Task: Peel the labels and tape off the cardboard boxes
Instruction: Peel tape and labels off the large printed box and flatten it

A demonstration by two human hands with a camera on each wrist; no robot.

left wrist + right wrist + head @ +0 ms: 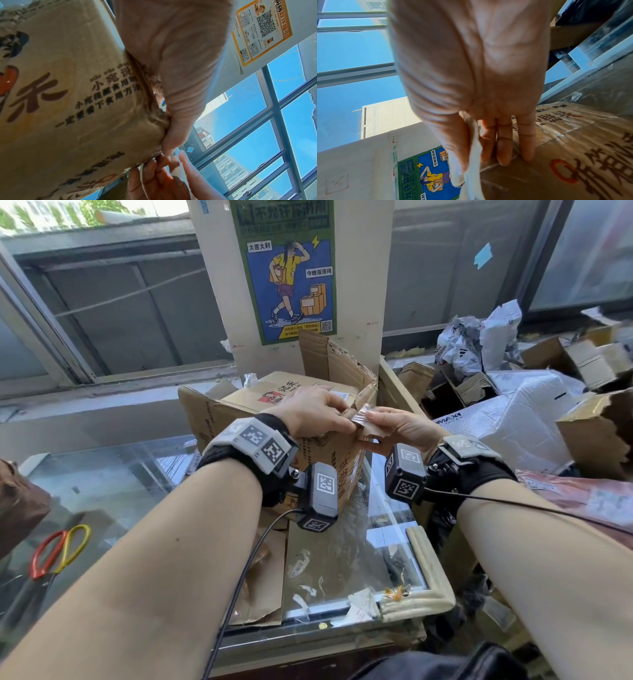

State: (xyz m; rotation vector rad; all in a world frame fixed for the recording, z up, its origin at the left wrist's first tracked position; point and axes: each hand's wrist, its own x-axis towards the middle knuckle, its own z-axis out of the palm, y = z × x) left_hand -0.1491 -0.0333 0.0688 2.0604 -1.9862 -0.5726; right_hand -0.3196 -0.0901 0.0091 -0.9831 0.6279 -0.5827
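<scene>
While both hands meet at the top right corner of one printed cardboard box (274,419), the box stands on the glass desk (102,487) below a pillar with one poster (286,268). Left hand (315,414): fingers curled over the box's top edge, thumb pressing the corner, as the left wrist view confirms. Right hand (397,428): thumb and forefinger pinch one strip of clear tape (368,419) lifted off that corner; its other three fingers (504,148) lie straight against the box side. One pair of scissors (51,556), with one red and one yellow handle, lies on the desk at left. Several torn paper scraps (308,587) lie on the glass near the front. More boxes and bags are piled at right; count unclear.
</scene>
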